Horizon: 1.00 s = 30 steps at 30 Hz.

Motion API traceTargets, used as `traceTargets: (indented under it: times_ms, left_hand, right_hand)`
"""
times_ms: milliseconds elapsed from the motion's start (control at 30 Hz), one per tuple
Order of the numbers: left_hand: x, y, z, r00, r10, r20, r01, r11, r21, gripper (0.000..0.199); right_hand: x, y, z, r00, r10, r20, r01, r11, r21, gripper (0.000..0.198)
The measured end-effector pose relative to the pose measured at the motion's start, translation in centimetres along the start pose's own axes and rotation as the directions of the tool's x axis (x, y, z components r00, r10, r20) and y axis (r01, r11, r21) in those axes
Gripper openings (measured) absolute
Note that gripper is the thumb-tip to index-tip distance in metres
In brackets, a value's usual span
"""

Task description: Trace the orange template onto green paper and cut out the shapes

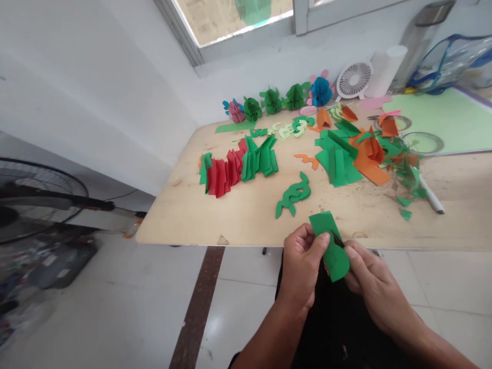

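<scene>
My left hand [303, 259] pinches a piece of green paper [337, 261] between thumb and fingers, just off the table's front edge. The paper has a rounded outline at its lower end and a drawn curve on it. In my right hand [371, 271] is a pair of scissors [338, 240]; only a dark blade shows against the paper, and the handles are hidden by my fingers. Beyond my hands, wavy green paper cutouts [294, 195] lie on the table.
The wooden table [230, 220] holds folded red paper [221, 177], folded green paper [261, 159], a pile of green and orange paper [338, 159], a white marker [428, 189], tape rolls [425, 142] and green scraps. Paper ornaments [272, 101] and a small white fan [354, 80] stand by the wall.
</scene>
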<state>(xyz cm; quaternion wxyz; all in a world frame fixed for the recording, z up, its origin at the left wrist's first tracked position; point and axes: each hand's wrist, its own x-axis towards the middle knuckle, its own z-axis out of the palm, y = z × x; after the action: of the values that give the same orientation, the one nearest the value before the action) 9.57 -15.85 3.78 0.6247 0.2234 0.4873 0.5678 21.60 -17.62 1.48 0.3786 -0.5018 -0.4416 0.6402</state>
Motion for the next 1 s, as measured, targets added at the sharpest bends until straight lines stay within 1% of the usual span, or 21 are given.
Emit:
traceTargets:
  times_ms: [200,333,567,1000]
  left_hand:
    - [0.28,-0.11,0.12,1.0,-0.002,-0.027,0.001,1.0,-0.011,0.02]
    - [0.32,-0.07,0.14,1.0,0.001,-0.016,-0.001,1.0,0.003,0.019]
    - [0.2,-0.06,0.17,1.0,-0.009,0.018,0.009,1.0,0.024,0.02]
    - [0.32,-0.15,0.1,1.0,-0.007,0.022,0.006,1.0,0.013,0.019]
  right_hand:
    - [0.18,0.03,-0.1,1.0,-0.022,-0.022,0.021,0.999,-0.04,0.045]
    - [0.1,0.07,-0.17,1.0,-0.024,-0.016,0.023,0.998,-0.06,0.044]
    - [0.13,0.59,-0.35,1.0,-0.017,-0.022,0.017,1.0,-0.004,0.041]
    - [0.27,0.45,-0.31,1.0,-0.016,-0.015,0.016,0.999,-0.029,0.045]
